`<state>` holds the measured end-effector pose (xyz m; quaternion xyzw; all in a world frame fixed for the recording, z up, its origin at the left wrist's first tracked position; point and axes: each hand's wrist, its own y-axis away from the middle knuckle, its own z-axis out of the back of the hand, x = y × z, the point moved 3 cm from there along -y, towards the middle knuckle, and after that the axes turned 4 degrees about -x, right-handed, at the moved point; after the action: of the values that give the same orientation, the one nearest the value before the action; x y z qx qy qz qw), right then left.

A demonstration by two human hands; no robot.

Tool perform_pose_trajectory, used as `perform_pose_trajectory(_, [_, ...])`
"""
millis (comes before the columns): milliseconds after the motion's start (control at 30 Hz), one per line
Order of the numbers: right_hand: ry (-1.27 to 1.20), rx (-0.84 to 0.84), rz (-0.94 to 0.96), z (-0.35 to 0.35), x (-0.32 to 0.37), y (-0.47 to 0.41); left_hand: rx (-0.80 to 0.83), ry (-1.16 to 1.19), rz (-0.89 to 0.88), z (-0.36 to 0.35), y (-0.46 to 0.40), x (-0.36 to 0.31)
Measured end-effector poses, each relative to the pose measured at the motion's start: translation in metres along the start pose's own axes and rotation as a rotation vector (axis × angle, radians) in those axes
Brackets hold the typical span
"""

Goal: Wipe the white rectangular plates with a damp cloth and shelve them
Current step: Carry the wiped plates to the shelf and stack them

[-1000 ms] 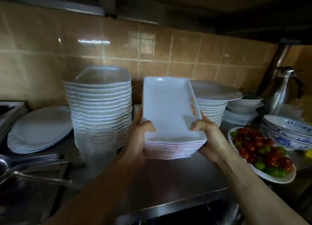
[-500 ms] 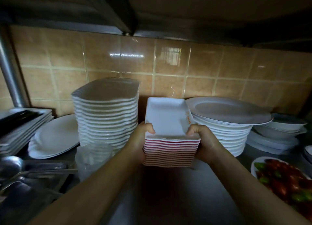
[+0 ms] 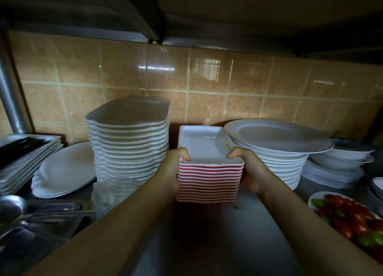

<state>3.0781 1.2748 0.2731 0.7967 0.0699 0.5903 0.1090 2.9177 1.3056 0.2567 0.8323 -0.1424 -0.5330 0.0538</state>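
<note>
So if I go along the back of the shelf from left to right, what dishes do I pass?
Flat square trays → oval white plate → tall wavy-edged plate stack → stack of rectangular plates, gripped by left hand and right hand → round plate stack → bowls.

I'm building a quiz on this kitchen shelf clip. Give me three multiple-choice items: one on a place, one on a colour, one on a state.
1. Where does the stack of rectangular plates sit?
A. between the wavy-edged plate stack and the round plate stack
B. in a sink
C. on a chair

2. What colour shows on the edges of the lower plates in that stack?
A. blue
B. red
C. green

3. How are the hands placed?
A. both hanging free
B. one holds a cloth
C. left hand and right hand grip the stack's sides

Answers: 1 A, a taller stack flanks it on each side; 2 B, red stripes between white rims; 3 C, thumbs curl over the top plate.
</note>
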Motion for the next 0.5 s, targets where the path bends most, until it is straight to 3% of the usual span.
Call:
perform_pose_trajectory(133, [0.021,-0.024,0.075,0.0,-0.002,0.011,-0.049,-0.017,0.03,-0.001,0.0,-0.002])
perform_pose_trajectory(233, [0.226,-0.079,0.321,0.002,-0.006,0.035,-0.066,-0.024,0.042,-0.002,0.002,-0.004])
perform_pose_trajectory(300, [0.503,-0.167,0.61,0.005,-0.012,0.055,-0.076,-0.027,0.039,-0.001,0.001,-0.005])
perform_pose_trajectory(367, [0.943,-0.257,0.893,0.0,-0.02,0.069,-0.077,-0.03,0.039,-0.002,0.002,-0.006])
perform_pose_trajectory(433, [1.372,-0.391,1.075,-0.004,-0.031,0.065,-0.076,-0.034,0.038,-0.003,0.005,-0.007])
perform_pose_trajectory(500, [1.596,-0.468,1.182,-0.008,-0.039,0.052,-0.064,-0.046,0.042,-0.003,0.007,-0.008])
